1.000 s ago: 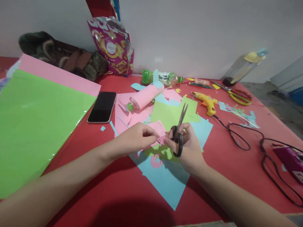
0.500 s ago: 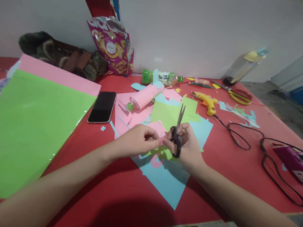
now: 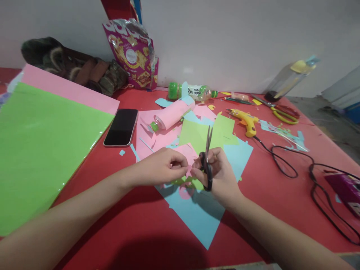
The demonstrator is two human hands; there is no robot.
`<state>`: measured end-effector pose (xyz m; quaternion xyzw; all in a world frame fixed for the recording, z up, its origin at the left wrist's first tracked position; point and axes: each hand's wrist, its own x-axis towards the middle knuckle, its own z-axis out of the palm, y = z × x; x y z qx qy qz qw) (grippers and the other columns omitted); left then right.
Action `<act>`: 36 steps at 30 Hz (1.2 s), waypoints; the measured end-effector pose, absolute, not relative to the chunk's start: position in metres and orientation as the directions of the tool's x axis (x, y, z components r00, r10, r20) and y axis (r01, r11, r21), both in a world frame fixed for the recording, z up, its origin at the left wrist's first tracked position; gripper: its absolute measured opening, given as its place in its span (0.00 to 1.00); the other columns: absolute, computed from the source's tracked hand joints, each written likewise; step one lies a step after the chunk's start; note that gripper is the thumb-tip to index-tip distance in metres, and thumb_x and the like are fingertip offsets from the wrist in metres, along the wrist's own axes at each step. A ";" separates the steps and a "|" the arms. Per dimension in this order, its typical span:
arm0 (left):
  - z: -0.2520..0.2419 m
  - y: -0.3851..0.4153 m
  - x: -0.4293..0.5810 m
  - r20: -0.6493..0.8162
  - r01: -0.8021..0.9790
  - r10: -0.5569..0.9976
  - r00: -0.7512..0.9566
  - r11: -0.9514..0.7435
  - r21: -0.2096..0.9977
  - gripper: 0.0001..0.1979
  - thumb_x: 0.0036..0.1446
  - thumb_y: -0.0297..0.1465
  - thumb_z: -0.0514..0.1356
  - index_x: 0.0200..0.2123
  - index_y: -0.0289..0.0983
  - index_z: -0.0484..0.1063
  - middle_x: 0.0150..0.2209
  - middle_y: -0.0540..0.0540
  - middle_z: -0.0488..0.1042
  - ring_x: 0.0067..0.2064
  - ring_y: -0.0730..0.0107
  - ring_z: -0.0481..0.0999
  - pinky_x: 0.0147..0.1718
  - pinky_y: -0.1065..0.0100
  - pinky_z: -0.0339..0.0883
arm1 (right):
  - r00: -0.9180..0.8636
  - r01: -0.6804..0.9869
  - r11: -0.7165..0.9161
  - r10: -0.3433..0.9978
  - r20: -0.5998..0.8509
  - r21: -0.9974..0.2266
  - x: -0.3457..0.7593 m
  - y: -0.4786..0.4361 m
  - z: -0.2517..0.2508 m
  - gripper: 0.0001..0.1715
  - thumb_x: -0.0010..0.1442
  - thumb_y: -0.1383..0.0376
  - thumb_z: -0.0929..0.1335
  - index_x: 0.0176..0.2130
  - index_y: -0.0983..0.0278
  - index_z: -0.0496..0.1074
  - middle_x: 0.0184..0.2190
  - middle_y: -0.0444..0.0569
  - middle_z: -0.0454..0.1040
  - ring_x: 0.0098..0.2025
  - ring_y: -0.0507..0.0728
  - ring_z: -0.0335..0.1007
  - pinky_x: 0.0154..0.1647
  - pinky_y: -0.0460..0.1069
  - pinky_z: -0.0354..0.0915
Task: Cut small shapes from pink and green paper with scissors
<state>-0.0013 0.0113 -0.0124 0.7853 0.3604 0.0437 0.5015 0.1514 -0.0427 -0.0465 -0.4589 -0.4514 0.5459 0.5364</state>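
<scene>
Between finger and thumb, my left hand (image 3: 164, 165) pinches a small pink paper cutout (image 3: 189, 170). My right hand (image 3: 222, 176) has a pair of black-handled scissors (image 3: 207, 161) hooked on its fingers, blades pointing up and away. Its thumb and fingertip are at the cutout's right side; whether they grip it is hard to tell. Beneath both hands lie blue paper (image 3: 197, 219), green paper (image 3: 197, 133) and a round pink paper scrap (image 3: 185, 192). Just beyond is a bottle wrapped in pink paper (image 3: 176, 112), lying on its side.
A phone (image 3: 121, 127) and large green sheets (image 3: 50, 150) lie on the left. At the right are a yellow glue gun (image 3: 244, 120) with a looping black cord, and larger scissors (image 3: 284, 114). A snack bag (image 3: 131, 56) and a green-capped bottle (image 3: 192, 92) line the back wall.
My right hand has turned slightly and shifted left, so the scissors point more upright. The pink cutout shows more openly between the fingertips. My left hand has moved a little left.
</scene>
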 end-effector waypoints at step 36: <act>-0.014 0.001 0.004 -0.172 0.509 0.774 0.610 -0.215 0.834 0.13 0.52 0.32 0.49 0.18 0.35 0.60 0.17 0.54 0.56 0.19 0.80 0.58 0.19 0.76 0.52 | 0.128 -0.265 0.027 0.992 -0.007 -0.964 0.150 -0.039 -0.042 0.21 0.42 0.74 0.69 0.26 0.60 0.52 0.20 0.36 0.63 0.24 0.48 0.61 0.26 0.45 0.58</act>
